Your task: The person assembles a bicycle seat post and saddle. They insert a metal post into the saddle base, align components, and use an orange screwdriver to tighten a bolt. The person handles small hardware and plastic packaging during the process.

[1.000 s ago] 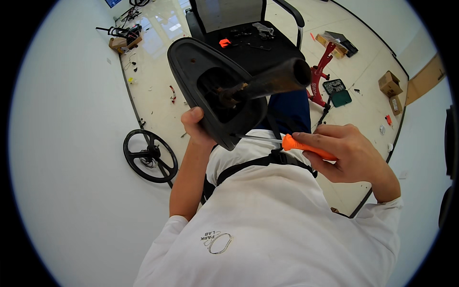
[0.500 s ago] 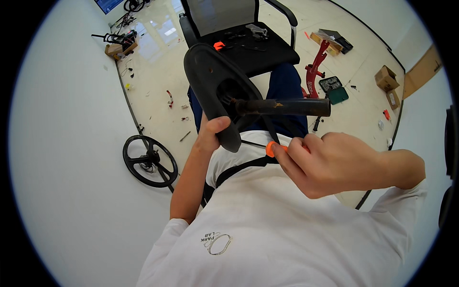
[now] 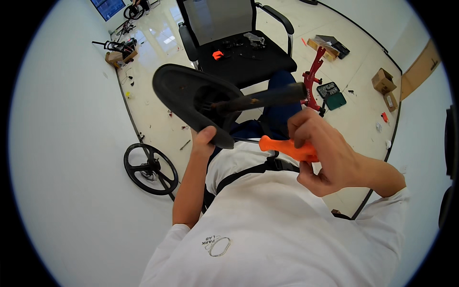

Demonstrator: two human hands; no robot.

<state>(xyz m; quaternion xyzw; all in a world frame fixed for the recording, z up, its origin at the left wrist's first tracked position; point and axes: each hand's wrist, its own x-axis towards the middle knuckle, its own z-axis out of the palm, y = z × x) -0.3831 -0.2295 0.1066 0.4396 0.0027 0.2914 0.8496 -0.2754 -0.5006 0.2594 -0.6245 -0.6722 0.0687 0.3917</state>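
My left hand (image 3: 203, 139) grips the narrow end of a black bicycle saddle (image 3: 179, 93), thumb on top. The saddle is tilted with its hollow underside showing. A dark, worn seat post (image 3: 267, 98) juts from that underside toward the right. In my right hand (image 3: 330, 155) is a screwdriver (image 3: 287, 147) with an orange handle, held by the fingers and thumb. Its thin shaft points left to the saddle's nose, and the tip is hidden behind the saddle's edge.
A black office chair (image 3: 239, 62) ahead holds an orange piece and small parts. A red frame part (image 3: 313, 79) stands right of it, near an open green case (image 3: 336, 101). A black spoked wheel (image 3: 150, 168) lies left. Cardboard boxes (image 3: 383, 81) sit far right.
The saddle and post have moved left and tilted differently. My right hand has loosened and shifted its hold, so more of the orange handle shows. The screwdriver still points at the saddle's nose.
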